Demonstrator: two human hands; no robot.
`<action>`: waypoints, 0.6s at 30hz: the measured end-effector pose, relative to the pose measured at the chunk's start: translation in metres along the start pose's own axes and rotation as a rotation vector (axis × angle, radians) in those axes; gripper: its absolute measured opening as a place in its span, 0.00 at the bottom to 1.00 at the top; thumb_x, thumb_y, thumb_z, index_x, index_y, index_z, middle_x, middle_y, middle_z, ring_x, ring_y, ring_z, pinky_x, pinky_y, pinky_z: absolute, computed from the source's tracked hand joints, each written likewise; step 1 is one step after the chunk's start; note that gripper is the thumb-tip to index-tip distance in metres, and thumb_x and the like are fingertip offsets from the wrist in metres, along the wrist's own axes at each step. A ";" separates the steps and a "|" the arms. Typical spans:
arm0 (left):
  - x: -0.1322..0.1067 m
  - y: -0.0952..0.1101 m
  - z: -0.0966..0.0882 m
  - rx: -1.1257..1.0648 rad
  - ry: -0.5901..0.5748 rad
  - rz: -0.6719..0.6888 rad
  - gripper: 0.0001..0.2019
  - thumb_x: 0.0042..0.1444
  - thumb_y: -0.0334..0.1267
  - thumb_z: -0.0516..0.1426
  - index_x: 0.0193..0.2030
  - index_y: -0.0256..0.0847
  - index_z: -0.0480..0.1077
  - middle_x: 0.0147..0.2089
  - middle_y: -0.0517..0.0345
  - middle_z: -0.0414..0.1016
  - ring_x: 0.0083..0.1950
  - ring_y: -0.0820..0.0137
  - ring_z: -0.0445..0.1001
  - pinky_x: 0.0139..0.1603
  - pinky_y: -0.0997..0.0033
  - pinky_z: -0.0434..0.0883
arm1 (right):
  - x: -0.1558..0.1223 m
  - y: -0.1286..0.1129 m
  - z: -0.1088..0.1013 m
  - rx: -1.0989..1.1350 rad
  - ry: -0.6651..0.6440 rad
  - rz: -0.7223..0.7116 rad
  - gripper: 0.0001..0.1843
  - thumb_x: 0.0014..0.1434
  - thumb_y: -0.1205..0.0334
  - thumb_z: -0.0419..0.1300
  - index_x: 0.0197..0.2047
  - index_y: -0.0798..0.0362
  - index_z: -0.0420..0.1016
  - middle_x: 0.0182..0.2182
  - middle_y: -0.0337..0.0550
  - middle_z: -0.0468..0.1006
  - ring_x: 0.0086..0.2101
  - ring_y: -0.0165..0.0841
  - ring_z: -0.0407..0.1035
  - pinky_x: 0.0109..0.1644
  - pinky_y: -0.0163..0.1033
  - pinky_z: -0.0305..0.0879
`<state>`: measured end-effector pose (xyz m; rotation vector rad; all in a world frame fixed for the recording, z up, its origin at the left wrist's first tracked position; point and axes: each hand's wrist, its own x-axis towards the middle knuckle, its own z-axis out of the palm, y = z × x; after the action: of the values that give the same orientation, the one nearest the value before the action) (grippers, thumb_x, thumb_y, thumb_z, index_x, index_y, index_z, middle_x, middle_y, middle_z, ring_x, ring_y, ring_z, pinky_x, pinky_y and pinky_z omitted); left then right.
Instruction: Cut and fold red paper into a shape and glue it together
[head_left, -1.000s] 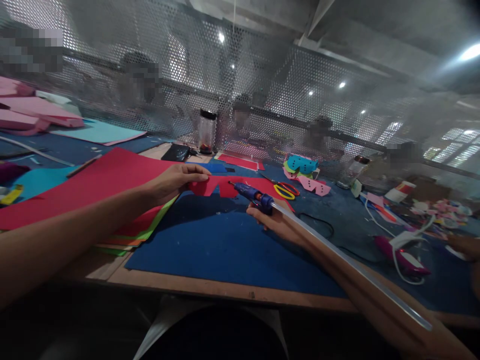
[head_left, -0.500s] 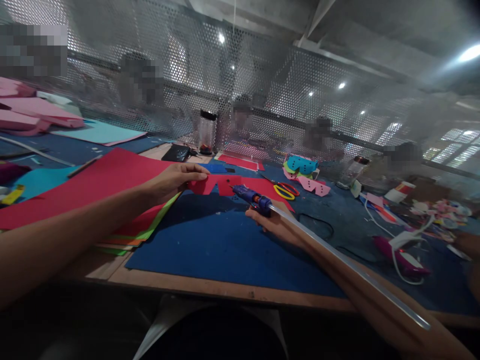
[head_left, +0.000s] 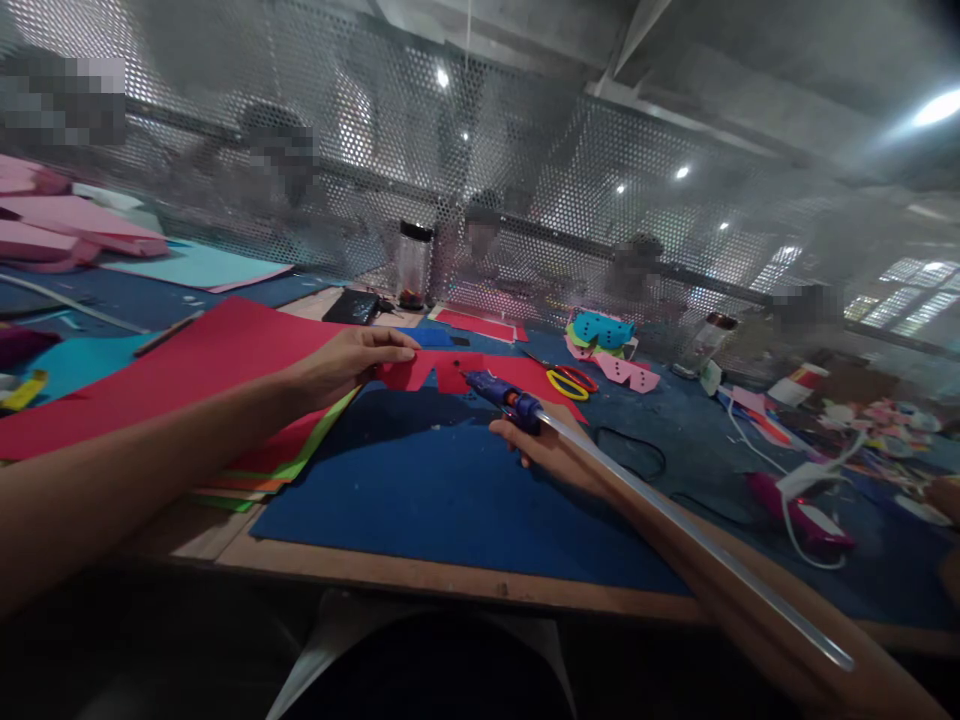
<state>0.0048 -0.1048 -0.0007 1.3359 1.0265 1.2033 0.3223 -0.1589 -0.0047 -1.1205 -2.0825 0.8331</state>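
Observation:
My left hand (head_left: 356,362) pinches the left end of a small red paper cutout (head_left: 407,372), shaped like a mask with a notch in its lower edge. In my right hand (head_left: 544,440) is a blue hot glue gun (head_left: 501,393), with a long clear glue stick (head_left: 675,520) jutting from its back over my forearm. The gun's nozzle is at the right part of the cutout; whether it touches cannot be told. Behind it lies more red paper (head_left: 541,374), with yellow-and-red-handled scissors (head_left: 571,383) at its right.
Large red sheets (head_left: 217,350) lie over other coloured paper on the left. Cut masks (head_left: 604,330) in blue, green and pink sit beyond the scissors. A jar (head_left: 414,265) stands by the mesh screen. A magenta glue gun (head_left: 799,512) with white cable lies right, near another person's hand (head_left: 943,495).
Both my hands, the cutout and the glue gun stay almost in place. At the far right, the other person's hand has shifted slightly.

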 end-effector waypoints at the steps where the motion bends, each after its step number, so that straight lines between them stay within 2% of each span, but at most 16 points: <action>1: 0.000 0.000 0.000 0.001 0.001 0.003 0.14 0.45 0.41 0.74 0.38 0.41 0.82 0.33 0.58 0.79 0.32 0.74 0.74 0.32 0.79 0.72 | 0.000 0.000 0.000 -0.006 0.003 0.003 0.24 0.61 0.38 0.64 0.34 0.53 0.71 0.25 0.39 0.77 0.21 0.29 0.71 0.25 0.34 0.66; 10: 0.000 -0.001 -0.001 0.002 -0.002 -0.004 0.14 0.46 0.41 0.74 0.38 0.40 0.82 0.34 0.57 0.80 0.33 0.74 0.75 0.33 0.79 0.73 | 0.001 0.004 0.000 -0.015 0.006 0.004 0.24 0.61 0.40 0.66 0.30 0.53 0.71 0.24 0.38 0.77 0.20 0.28 0.71 0.24 0.32 0.65; 18: -0.001 0.001 0.001 0.004 0.001 0.000 0.14 0.46 0.40 0.74 0.38 0.40 0.81 0.33 0.57 0.80 0.32 0.74 0.76 0.33 0.78 0.74 | 0.001 0.006 0.000 0.014 -0.003 0.015 0.21 0.60 0.45 0.68 0.31 0.53 0.71 0.24 0.38 0.78 0.20 0.28 0.71 0.24 0.32 0.65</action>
<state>0.0060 -0.1060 -0.0001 1.3387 1.0306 1.2029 0.3244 -0.1553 -0.0088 -1.1290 -2.0706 0.8557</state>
